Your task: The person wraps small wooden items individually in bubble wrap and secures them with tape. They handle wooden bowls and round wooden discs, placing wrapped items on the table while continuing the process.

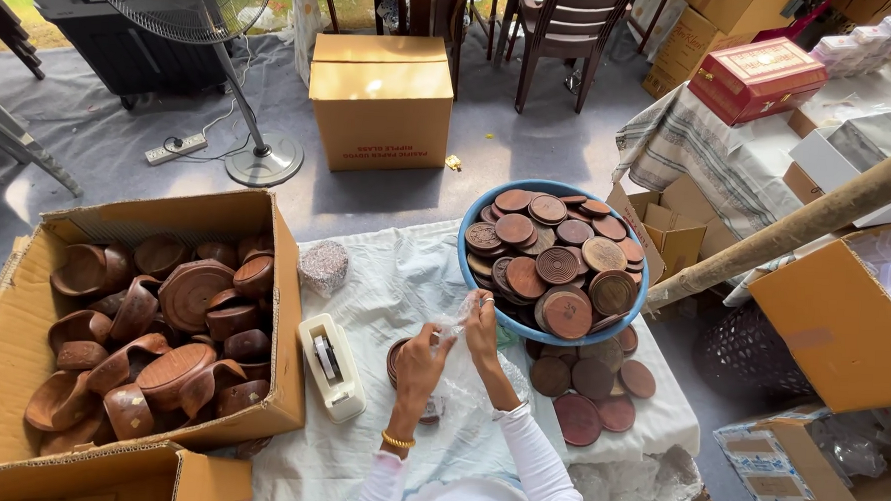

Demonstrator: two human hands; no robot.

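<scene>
Pinched between the fingers of both hands, a thin clear plastic bag (458, 356) is held just in front of the round blue plastic basin (474, 282), over the white cloth-covered desk (384, 278). The bag's long axis runs away from the person toward the basin, its upper end raised at the basin's near rim and its lower end hanging toward the desk. The right hand (482, 332) is closed on the bag's upper end, thumb and fingertips pressed together, touching or almost touching the basin's rim. The left hand (420, 365), a gold bangle at its wrist, is closed lower on the bag, just left of the right hand. A small round dark wooden bowl (398, 359) is seen partly hidden behind the left hand; whether it sits inside the bag cannot be told. The basin is heaped with round brown wooden lids (555, 255), and more such discs (590, 387) lie on the desk below it. A white tape dispenser (330, 366) is placed left of the basin, and further left stands an open cardboard box of carved wooden pieces (152, 318).
</scene>
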